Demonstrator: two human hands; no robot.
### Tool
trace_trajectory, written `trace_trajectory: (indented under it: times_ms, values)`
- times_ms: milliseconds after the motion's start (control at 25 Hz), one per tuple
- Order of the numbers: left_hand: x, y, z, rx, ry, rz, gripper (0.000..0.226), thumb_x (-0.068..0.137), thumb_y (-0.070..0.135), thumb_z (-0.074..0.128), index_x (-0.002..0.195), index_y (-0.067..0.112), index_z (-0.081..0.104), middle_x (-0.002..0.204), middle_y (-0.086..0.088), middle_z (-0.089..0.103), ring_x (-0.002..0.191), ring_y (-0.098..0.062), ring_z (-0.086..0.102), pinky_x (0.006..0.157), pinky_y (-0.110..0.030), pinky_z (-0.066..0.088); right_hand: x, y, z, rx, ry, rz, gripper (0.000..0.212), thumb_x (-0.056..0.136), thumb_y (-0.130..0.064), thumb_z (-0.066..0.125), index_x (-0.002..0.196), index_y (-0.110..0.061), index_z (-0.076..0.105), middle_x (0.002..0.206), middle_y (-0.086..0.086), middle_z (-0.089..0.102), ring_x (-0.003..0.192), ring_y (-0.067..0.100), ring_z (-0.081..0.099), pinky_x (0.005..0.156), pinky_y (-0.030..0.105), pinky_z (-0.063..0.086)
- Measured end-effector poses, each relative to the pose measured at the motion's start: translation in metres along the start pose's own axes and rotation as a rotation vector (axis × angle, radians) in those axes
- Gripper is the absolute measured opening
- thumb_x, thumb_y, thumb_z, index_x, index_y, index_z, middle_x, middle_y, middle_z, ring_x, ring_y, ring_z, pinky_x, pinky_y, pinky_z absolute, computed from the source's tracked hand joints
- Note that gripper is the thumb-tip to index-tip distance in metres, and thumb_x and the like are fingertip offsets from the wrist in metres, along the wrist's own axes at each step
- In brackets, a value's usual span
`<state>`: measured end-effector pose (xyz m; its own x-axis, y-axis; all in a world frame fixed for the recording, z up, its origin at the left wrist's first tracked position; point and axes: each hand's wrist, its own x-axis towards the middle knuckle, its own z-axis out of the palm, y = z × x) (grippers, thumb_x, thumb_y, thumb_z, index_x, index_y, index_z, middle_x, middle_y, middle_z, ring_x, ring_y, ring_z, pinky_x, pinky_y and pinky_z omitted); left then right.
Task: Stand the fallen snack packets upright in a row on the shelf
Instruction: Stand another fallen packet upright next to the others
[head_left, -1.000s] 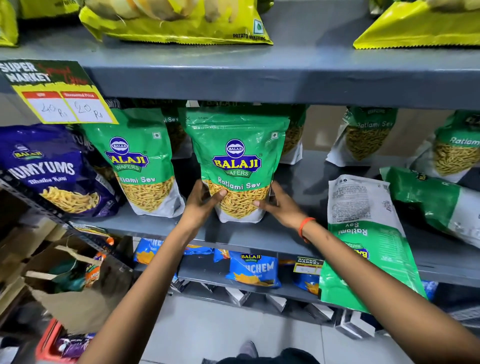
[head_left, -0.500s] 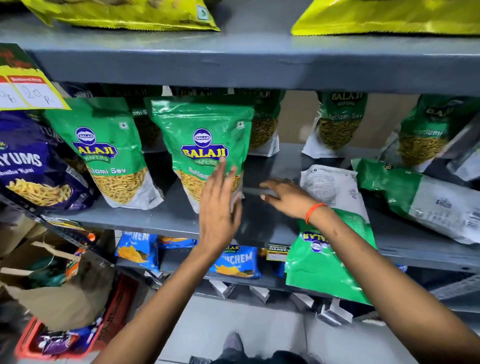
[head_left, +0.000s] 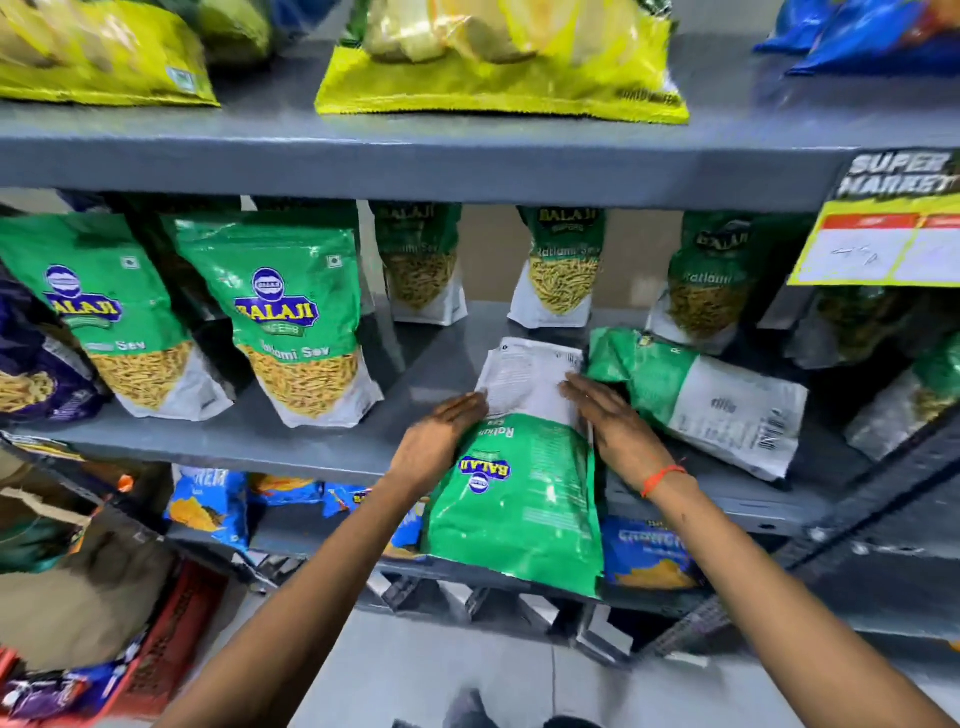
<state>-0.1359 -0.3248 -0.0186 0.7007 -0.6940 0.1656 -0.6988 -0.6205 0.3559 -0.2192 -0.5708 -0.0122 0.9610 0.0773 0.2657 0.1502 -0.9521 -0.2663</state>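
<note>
A green and white Ratlami Sev packet (head_left: 519, 499) lies flat and upside down on the grey middle shelf (head_left: 311, 447), its top hanging over the front edge. My left hand (head_left: 441, 441) presses against its left side and my right hand (head_left: 613, 431) rests on its right side, fingers straight. A second fallen packet (head_left: 701, 400) lies on its side just right of my right hand. Two packets (head_left: 296, 317) (head_left: 104, 312) stand upright in the front row at left. More packets (head_left: 563, 265) stand at the back.
Yellow wafer packets (head_left: 498, 62) sit on the shelf above. A yellow price tag (head_left: 883, 234) hangs at the upper right. A purple packet (head_left: 31, 374) is at far left, blue packets (head_left: 208, 504) are on the lower shelf, and a red crate (head_left: 166, 639) is on the floor.
Both hands left the upright packet at centre-left and moved right onto the flat packet. My view has shifted right and closer.
</note>
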Motion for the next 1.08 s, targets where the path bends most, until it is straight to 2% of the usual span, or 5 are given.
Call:
trace_trajectory:
  times_ms: [200, 440, 560, 680, 1080]
  values:
    - [-0.002, 0.006, -0.003, 0.022, 0.059, -0.071, 0.052, 0.079, 0.034, 0.033, 0.120, 0.018, 0.061, 0.131, -0.006, 0.061, 0.121, -0.023, 0.057, 0.098, -0.041, 0.051, -0.014, 0.007, 0.009, -0.049, -0.052, -0.023, 0.080, 0.065, 0.017, 0.058, 0.139, -0.003, 0.033, 0.148, 0.015, 0.036, 0.138, 0.026, 0.027, 0.114, 0.011, -0.009]
    - [0.004, 0.014, -0.024, -0.259, 0.065, -0.270, 0.030, 0.081, 0.009, 0.057, 0.106, 0.022, 0.067, 0.120, -0.006, 0.068, 0.110, -0.022, 0.064, 0.090, -0.026, 0.051, -0.020, 0.010, 0.011, 0.079, 0.277, -0.010, 0.024, 0.080, -0.008, 0.055, 0.102, -0.005, 0.065, 0.114, 0.012, 0.069, 0.095, 0.025, 0.070, 0.088, 0.029, 0.052]
    - [0.001, 0.028, -0.045, -0.606, 0.155, -0.504, 0.021, 0.071, 0.026, 0.061, 0.065, 0.006, 0.064, 0.064, -0.009, 0.075, 0.068, 0.006, 0.068, 0.070, -0.011, 0.046, -0.003, 0.005, 0.003, 0.147, 0.285, 0.007, 0.031, 0.082, -0.010, 0.046, 0.107, -0.005, 0.064, 0.113, 0.016, 0.069, 0.097, 0.029, 0.069, 0.088, 0.028, 0.046]
    - [0.027, 0.009, -0.054, -0.650, 0.360, -0.422, 0.034, 0.081, 0.024, 0.059, 0.096, -0.008, 0.061, 0.104, -0.020, 0.071, 0.093, -0.013, 0.060, 0.082, -0.028, 0.042, 0.019, -0.008, -0.011, 0.260, 0.242, 0.148, 0.024, 0.085, -0.015, 0.051, 0.100, -0.002, 0.063, 0.093, 0.024, 0.070, 0.083, 0.035, 0.068, 0.071, 0.034, 0.045]
    - [0.034, -0.026, -0.063, -0.692, 0.416, -0.450, 0.032, 0.092, 0.015, 0.053, 0.065, 0.023, 0.039, 0.063, -0.003, 0.044, 0.068, -0.019, 0.042, 0.064, -0.033, 0.034, 0.048, -0.037, -0.006, 0.507, 0.232, 0.208, 0.023, 0.089, -0.014, 0.056, 0.073, -0.014, 0.039, 0.051, 0.001, 0.035, 0.056, 0.014, 0.037, 0.047, 0.025, 0.021]
